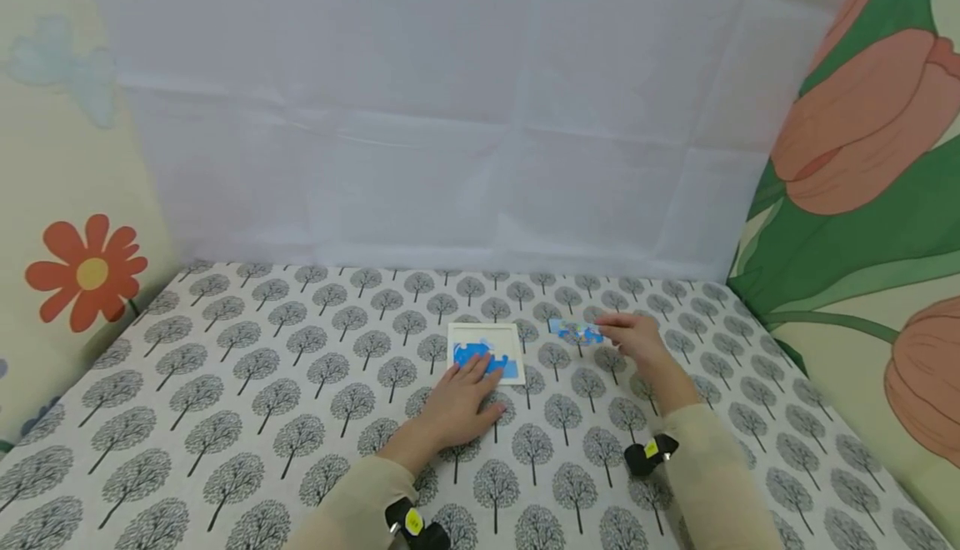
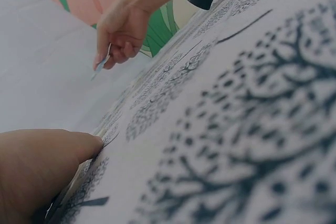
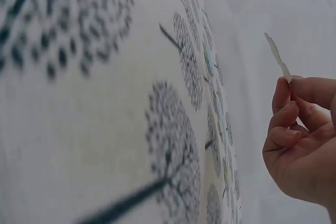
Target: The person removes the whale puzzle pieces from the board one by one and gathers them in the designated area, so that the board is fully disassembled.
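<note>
The right hand (image 1: 637,342) pinches a thin piece (image 3: 277,56) above the cloth (image 1: 337,425), right of the frame (image 1: 482,327) where the left hand (image 1: 461,407) rests, fingers outstretched; the piece seems light and stiff, best held by its edge.

So the cloth (image 1: 375,375) is white with dark grey trees all over lol. Frame's (image 1: 480,332) off-white, blue pieces (image 1: 468,352) inside, loose bits (image 1: 560,328) mostly blue too. Backdrop's (image 1: 420,117) pale greyish-lilac, walls (image 1: 60,158) cream with an orange-red, yellow-centred flower (image 1: 67,242), pinkish tulips (image 1: 855,125), green leaves (image 1: 900,208). Sleeves (image 1: 716,467) are cream.
</note>
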A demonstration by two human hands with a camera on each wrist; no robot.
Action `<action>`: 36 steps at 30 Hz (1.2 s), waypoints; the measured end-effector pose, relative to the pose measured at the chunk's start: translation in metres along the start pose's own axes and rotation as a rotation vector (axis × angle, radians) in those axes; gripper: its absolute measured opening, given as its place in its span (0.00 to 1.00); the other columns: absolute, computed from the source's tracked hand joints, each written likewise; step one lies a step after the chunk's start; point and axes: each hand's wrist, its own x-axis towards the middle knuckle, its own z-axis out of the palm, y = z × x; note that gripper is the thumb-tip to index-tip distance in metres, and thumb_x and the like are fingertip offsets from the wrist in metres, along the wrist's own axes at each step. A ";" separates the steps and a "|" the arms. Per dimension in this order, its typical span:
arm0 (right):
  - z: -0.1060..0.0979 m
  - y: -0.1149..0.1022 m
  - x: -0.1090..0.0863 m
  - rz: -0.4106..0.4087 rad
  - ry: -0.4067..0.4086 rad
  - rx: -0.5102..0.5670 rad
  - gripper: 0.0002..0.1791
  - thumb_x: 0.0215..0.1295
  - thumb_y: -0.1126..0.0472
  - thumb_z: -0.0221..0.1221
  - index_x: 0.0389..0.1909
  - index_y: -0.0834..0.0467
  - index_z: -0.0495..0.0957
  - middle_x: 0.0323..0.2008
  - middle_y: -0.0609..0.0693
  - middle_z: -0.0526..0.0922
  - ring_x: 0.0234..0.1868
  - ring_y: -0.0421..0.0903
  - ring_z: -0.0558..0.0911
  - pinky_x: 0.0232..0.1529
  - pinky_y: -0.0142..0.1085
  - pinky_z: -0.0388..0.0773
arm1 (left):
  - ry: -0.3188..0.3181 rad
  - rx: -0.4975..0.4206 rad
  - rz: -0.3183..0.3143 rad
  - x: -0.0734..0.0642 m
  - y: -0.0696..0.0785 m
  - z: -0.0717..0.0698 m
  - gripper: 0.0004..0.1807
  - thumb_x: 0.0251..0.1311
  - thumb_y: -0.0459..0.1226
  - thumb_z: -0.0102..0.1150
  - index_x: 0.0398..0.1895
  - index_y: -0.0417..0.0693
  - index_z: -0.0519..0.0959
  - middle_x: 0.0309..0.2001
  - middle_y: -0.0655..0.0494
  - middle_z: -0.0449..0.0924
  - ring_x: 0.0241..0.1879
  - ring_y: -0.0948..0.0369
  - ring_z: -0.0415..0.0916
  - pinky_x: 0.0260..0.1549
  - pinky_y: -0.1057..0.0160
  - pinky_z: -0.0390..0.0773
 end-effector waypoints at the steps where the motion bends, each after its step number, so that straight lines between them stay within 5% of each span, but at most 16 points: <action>1: -0.003 0.002 0.000 -0.002 0.000 0.009 0.14 0.58 0.63 0.54 0.44 0.66 0.75 0.29 0.49 0.72 0.25 0.42 0.66 0.24 0.33 0.65 | 0.000 -0.001 0.002 0.000 0.000 0.000 0.29 0.60 0.47 0.44 0.61 0.41 0.60 0.63 0.42 0.49 0.62 0.49 0.44 0.57 0.48 0.45; 6: -0.018 0.013 -0.001 -0.022 -0.019 0.015 0.15 0.59 0.65 0.52 0.45 0.69 0.73 0.27 0.48 0.70 0.22 0.40 0.65 0.20 0.31 0.64 | 0.002 -0.006 0.011 0.000 0.000 0.001 0.29 0.60 0.47 0.44 0.61 0.41 0.60 0.63 0.41 0.50 0.62 0.48 0.44 0.57 0.48 0.45; 15: -0.037 0.025 -0.003 0.101 0.040 0.006 0.15 0.59 0.63 0.53 0.45 0.66 0.73 0.29 0.47 0.72 0.26 0.41 0.67 0.22 0.30 0.65 | 0.005 -0.002 0.016 0.001 -0.002 0.003 0.29 0.60 0.48 0.43 0.61 0.42 0.60 0.63 0.42 0.49 0.62 0.49 0.44 0.57 0.48 0.45; 21: -0.048 0.031 -0.001 0.129 0.048 -0.021 0.16 0.58 0.64 0.53 0.47 0.66 0.73 0.26 0.45 0.73 0.17 0.38 0.63 0.20 0.31 0.64 | 0.011 0.001 0.017 0.002 -0.002 0.003 0.29 0.60 0.48 0.43 0.61 0.42 0.60 0.63 0.42 0.49 0.62 0.49 0.44 0.57 0.48 0.45; 29: -0.053 0.041 0.003 0.213 0.058 0.057 0.17 0.55 0.65 0.56 0.46 0.65 0.73 0.29 0.45 0.76 0.23 0.40 0.67 0.24 0.31 0.67 | 0.000 0.003 0.011 0.001 -0.002 0.003 0.29 0.60 0.48 0.43 0.61 0.42 0.60 0.63 0.42 0.49 0.62 0.49 0.44 0.57 0.48 0.45; 36: -0.053 0.048 0.005 0.201 0.060 0.093 0.15 0.55 0.68 0.54 0.45 0.68 0.73 0.25 0.46 0.74 0.20 0.39 0.66 0.19 0.28 0.63 | 0.029 -0.031 0.033 -0.002 -0.003 0.003 0.29 0.61 0.48 0.42 0.61 0.40 0.60 0.63 0.41 0.50 0.62 0.49 0.43 0.57 0.48 0.43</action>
